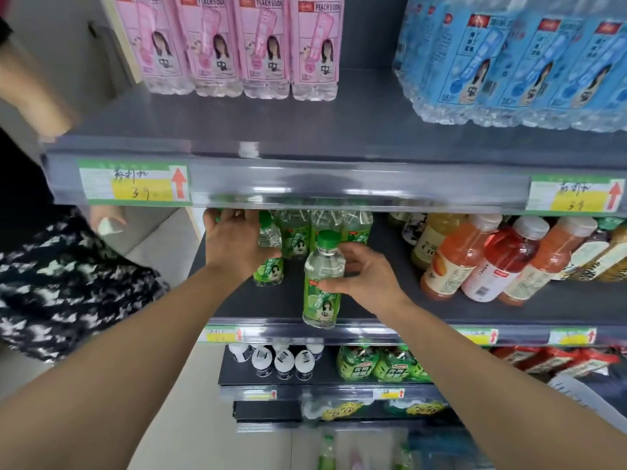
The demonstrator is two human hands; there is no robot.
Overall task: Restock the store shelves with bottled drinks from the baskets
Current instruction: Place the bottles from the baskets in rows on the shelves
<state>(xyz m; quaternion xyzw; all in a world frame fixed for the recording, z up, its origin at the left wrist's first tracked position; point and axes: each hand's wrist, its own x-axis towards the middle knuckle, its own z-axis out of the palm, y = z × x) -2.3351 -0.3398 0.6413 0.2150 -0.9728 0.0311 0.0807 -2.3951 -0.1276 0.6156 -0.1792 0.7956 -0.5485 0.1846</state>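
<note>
Right hand [366, 278] grips the front lime-label bottle [321, 286], upright at the front edge of the middle shelf [271, 307]; left hand [234, 242], at its 10 o'clock, grips a second lime-label bottle [269, 266]. At 12 o'clock, pink "PEACH SODA" bottles [264, 45]; at 3 o'clock, orange juice bottles [488, 262]; a price tag [135, 184] reads "39".

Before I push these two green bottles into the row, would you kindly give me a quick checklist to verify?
1. Right hand grip round the front green bottle: ok.
2. Left hand grip on the second green bottle: ok.
3. Front green bottle upright, cap on: ok.
4. Its base fully on the shelf, not over the front edge: cannot tell.
5. Bare shelf between it and the back row: ok.
6. Clear of the orange juice bottles to the right: ok.
</note>
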